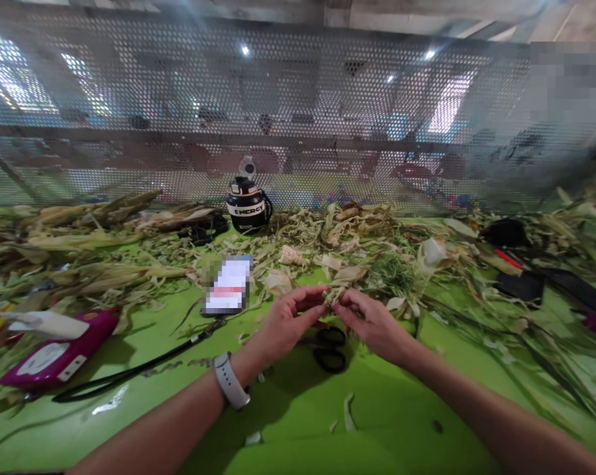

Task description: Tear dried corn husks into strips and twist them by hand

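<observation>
- A small husk piece is being held just above the table; it is being pinched at one side by thumb and fingers of the left hand and at the other by the right hand.
- For good work, a light, even grip should probably be being kept by both hands, since dry strands could be splitting under a hard pull.
- Care should be being taken around the scissors, whose black handles are being shown just below the hands, the blades being partly hidden.
- The green surface is being littered with scraps and, at left, heaped dry husks; a phone, a magenta power strip and a dark bottle are also being carried.
- The far side is being closed off by a perforated screen, through which bright lights are being glimpsed.
</observation>
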{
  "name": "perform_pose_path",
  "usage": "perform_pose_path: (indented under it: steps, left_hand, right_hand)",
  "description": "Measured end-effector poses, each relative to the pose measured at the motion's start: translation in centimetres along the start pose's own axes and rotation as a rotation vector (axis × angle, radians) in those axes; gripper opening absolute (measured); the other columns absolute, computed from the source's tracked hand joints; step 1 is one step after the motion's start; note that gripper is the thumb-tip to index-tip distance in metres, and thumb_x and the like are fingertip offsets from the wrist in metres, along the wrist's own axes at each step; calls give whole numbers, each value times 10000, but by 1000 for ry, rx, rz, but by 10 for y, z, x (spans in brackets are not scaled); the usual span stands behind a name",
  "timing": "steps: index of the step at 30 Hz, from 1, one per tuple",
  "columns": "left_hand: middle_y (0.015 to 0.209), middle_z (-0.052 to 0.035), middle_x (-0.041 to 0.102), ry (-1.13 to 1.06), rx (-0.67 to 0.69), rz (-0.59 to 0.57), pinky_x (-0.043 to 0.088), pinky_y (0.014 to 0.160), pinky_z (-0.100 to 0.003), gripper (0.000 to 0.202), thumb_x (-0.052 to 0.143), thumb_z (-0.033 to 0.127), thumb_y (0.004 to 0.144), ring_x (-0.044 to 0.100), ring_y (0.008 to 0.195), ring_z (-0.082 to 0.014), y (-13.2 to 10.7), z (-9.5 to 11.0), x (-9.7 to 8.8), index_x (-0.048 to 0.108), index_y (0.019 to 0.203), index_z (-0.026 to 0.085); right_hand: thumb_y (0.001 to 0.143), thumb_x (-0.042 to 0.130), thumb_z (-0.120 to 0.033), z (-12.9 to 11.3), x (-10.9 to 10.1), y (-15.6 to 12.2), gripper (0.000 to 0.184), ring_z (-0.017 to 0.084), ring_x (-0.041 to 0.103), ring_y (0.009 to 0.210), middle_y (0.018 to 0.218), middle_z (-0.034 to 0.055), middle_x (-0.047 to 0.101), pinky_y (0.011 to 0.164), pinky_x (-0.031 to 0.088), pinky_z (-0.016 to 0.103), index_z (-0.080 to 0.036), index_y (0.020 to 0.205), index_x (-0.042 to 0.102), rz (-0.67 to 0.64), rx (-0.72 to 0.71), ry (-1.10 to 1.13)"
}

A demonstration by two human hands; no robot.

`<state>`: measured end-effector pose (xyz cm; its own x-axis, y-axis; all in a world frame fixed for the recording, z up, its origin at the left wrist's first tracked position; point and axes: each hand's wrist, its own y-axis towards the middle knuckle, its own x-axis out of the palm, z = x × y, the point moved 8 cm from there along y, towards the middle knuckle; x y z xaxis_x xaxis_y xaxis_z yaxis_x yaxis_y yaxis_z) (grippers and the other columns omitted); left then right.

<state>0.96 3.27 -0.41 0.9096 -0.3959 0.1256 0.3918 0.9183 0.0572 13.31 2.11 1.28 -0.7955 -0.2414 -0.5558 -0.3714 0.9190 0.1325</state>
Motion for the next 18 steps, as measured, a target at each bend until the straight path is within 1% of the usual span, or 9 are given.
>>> perform_pose_path:
  steps: [3, 5, 10, 12, 15, 18]
  left_hand:
    - [1083, -100, 671, 82, 26, -46, 549, 730, -308, 419, 633, 276, 771, 630, 946, -200, 0, 2, 2, 574, 1167, 154]
    - [1054, -109, 677, 168, 45, -61, 550, 705, -302, 439, 615, 276, 775, 633, 922, -201, -1, 4, 3, 564, 1188, 137]
    - [882, -94, 709, 523, 102, -20, 529, 696, -287, 425, 611, 203, 720, 643, 781, -182, -5, 13, 1, 615, 1132, 99]
    - [849, -81, 710, 642, 133, -29, 515, 675, -273, 418, 607, 168, 684, 633, 731, -169, -7, 19, 3, 643, 1094, 102]
    - [821, -59, 698, 732, 168, -80, 492, 643, -250, 441, 596, 153, 666, 609, 694, -150, -8, 26, 6, 653, 1102, 120]
    - [878, -53, 679, 681, 135, -144, 475, 611, -230, 516, 590, 151, 683, 588, 703, -135, -8, 28, 5, 596, 1199, 154]
  right_hand:
    - [919, 420, -347, -2, 0, 0, 199, 113, 452, 619, 687, -22, 509, 574, 353, 228, -196, 799, 472, 9, -49, -61]
    - [922, 412, -331, -2, 2, 0, 195, 116, 444, 630, 697, -18, 501, 584, 349, 229, -197, 790, 461, -8, -60, -107]
    - [917, 406, -302, -3, 10, -2, 179, 124, 438, 611, 681, -11, 487, 574, 323, 242, -192, 787, 460, -64, -52, -237]
    - [913, 410, -298, -3, 13, -4, 173, 124, 435, 602, 677, -9, 491, 570, 313, 245, -187, 795, 472, -91, -51, -265]
    - [913, 416, -322, -4, 15, -6, 192, 126, 443, 628, 700, -1, 503, 578, 327, 240, -183, 804, 491, -156, -37, -200]
    - [914, 419, -366, -6, 16, -6, 233, 121, 436, 665, 730, -1, 480, 592, 350, 229, -178, 795, 486, -207, -20, -37]
